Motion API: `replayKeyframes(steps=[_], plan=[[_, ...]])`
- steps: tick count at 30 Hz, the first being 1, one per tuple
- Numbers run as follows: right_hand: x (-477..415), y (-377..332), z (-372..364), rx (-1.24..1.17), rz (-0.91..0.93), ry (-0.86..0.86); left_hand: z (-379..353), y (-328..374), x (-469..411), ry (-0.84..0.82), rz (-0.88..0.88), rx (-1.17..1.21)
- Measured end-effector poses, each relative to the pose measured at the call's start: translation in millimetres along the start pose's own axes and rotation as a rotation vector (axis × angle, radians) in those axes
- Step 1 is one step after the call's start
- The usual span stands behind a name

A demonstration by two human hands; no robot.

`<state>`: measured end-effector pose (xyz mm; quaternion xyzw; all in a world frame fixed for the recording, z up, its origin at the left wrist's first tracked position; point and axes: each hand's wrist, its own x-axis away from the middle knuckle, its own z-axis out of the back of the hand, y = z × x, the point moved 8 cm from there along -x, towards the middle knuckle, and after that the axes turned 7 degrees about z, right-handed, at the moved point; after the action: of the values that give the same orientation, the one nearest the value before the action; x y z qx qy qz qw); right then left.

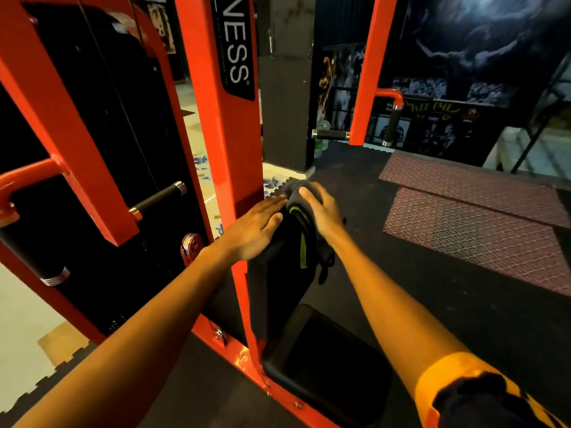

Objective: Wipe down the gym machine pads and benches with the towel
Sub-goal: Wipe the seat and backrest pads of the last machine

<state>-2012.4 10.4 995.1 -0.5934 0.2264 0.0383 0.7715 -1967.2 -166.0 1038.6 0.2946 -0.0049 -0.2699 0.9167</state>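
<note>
A dark grey towel (298, 219) with a yellow-green stripe is draped over the top of the black upright back pad (278, 288) of an orange gym machine. My right hand (321, 213) grips the bunched towel at the pad's top edge, fingers curled over it. My left hand (258, 228) lies flat with straight fingers against the pad's upper left side, touching the towel's edge. Below the back pad sits the black seat pad (324, 362).
The orange frame upright (225, 118) stands just left of the pad, with black handles (159, 197) and a weight stack (102, 149) beyond. Dark rubber floor (432, 288) and red patterned mats (469, 217) lie to the right. A second orange post (369, 69) stands behind.
</note>
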Motion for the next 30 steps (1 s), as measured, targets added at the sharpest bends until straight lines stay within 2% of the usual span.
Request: replayKeyframes(steps=[3,5,7,11,13,16,18,21,25,30], plan=[[3,-22,-7,0.153,0.259,0.042,-3,-2,-18,-0.053,0.02,-0.03],[2,-17,-6,0.078,0.289,0.063,-6,-4,-24,-0.066,0.019,-0.02],[-1,4,-2,-0.104,0.158,0.09,-7,-4,-25,-0.069,-0.019,-0.023],[1,56,2,-0.565,-0.162,0.248,-9,-5,-26,-0.081,-0.036,-0.025],[4,61,-2,-0.634,-0.244,0.272,-10,-4,-24,-0.084,-0.033,-0.028],[11,48,-3,-0.432,-0.284,0.334,-8,-1,-23,-0.091,-0.03,-0.038],[22,21,0,-0.218,-0.204,0.405,-8,1,-24,-0.092,-0.03,-0.059],[43,-15,-8,0.016,-0.022,0.416,-7,2,-23,-0.1,-0.021,-0.122],[74,6,-18,-0.035,0.036,0.375,-7,3,-24,-0.093,-0.054,-0.205],[46,38,-6,-0.314,-0.162,0.364,-8,4,-22,-0.139,-0.078,-0.243]])
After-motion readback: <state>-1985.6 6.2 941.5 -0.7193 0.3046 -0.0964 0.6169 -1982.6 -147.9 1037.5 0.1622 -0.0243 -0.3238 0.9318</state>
